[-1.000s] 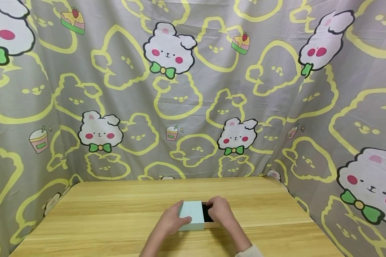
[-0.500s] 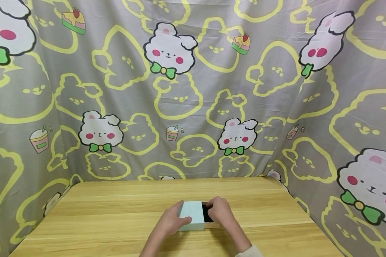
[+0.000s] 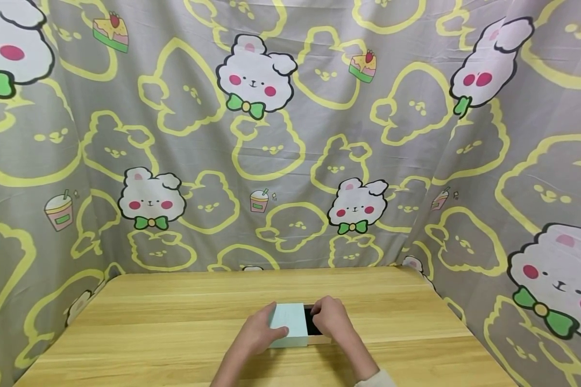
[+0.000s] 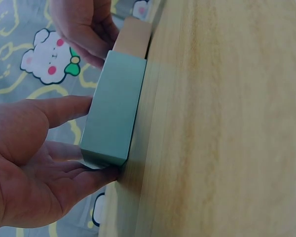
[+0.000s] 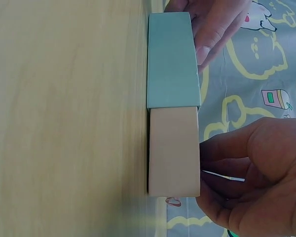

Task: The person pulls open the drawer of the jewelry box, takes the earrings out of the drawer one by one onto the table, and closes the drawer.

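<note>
A slide-out box lies on the table. Its mint-green sleeve (image 3: pixel 289 322) covers the left part, and its tan drawer (image 5: pixel 174 152) sticks out at the right, showing a dark inside in the head view. My left hand (image 3: pixel 255 330) holds the sleeve, thumb on the top near the front edge and fingers round the left end. At the drawer, my right hand (image 3: pixel 332 318) grips the right end with curled fingers, thumb and forefinger over the dark opening. Its fingertips are partly hidden. The left wrist view shows the sleeve's front face (image 4: pixel 114 103) beside my left thumb.
The wooden table (image 3: pixel 184 312) stretches out around the box on all sides. Behind it and to both sides hangs a grey curtain (image 3: pixel 290 145) with yellow outlines and white rabbit heads. A small reddish loop (image 5: pixel 173 201) shows past the drawer's end.
</note>
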The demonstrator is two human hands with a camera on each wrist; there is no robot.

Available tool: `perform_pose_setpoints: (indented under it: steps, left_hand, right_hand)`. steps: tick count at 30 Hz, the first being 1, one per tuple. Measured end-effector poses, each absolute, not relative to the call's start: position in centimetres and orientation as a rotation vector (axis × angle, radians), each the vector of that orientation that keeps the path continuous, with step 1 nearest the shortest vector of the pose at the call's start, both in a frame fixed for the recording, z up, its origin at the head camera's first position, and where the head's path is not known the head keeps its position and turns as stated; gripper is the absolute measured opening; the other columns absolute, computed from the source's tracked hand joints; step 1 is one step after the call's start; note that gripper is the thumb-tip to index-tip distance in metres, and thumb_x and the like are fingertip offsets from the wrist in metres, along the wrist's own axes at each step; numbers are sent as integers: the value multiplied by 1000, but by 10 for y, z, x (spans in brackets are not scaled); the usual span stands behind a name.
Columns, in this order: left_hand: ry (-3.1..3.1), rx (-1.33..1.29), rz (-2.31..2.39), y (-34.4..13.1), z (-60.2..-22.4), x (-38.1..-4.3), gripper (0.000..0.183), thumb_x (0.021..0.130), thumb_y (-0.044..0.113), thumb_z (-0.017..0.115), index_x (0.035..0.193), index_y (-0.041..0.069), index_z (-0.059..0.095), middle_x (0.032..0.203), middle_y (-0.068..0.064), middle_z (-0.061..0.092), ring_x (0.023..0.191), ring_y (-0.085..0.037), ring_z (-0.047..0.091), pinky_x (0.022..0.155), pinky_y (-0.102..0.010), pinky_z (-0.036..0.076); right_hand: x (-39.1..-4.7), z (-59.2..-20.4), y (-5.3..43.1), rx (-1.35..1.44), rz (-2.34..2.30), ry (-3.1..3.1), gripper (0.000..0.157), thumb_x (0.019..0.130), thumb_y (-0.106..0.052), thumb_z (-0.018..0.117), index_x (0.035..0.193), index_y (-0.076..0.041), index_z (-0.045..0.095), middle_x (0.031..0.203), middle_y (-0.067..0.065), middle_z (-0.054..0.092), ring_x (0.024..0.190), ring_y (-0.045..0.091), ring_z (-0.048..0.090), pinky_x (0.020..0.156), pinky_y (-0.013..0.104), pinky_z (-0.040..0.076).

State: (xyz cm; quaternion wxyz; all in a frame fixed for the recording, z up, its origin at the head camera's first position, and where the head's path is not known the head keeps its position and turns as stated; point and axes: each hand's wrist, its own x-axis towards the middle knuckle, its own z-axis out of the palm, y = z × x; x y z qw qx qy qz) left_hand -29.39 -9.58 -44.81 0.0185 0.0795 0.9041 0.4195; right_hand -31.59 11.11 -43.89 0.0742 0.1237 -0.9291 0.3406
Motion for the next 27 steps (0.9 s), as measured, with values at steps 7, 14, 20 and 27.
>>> perform_pose_setpoints:
  steps: [7, 14, 20, 27]
  left_hand:
    - [2813, 253, 1306, -95, -447, -293, 77, 88, 29, 79, 148, -5, 45, 148, -31, 48, 135, -53, 45, 110, -68, 38]
    - [2797, 246, 1327, -95, -447, -293, 77, 88, 28, 79, 148, -6, 45, 149, -31, 48, 136, -53, 45, 111, -68, 38]
    - [2802, 262, 1331, -96, -449, -293, 77, 88, 27, 79, 148, -7, 44, 147, -32, 49, 133, -53, 47, 108, -68, 40]
    - [2800, 238, 1328, -95, -449, -293, 77, 88, 27, 78, 148, -6, 44, 149, -31, 49, 136, -52, 46, 111, -67, 38]
  right_hand:
    - [-315, -439, 112, 389, 1032, -2788, 19, 80, 9, 59, 83, -3, 74, 85, 9, 72, 69, 19, 63, 56, 31, 53]
    - [-314, -439, 111, 401, 1045, -2780, 20, 80, 11, 58, 79, -4, 71, 79, 6, 68, 63, 14, 55, 52, 27, 47]
    - [-314, -442, 110, 393, 1040, -2778, 21, 79, 12, 58, 76, -6, 69, 74, 3, 64, 59, 14, 51, 50, 26, 43]
    - [-314, -443, 108, 387, 1044, -2776, 22, 78, 13, 56, 72, -6, 65, 67, 1, 58, 56, 14, 47, 48, 25, 39]
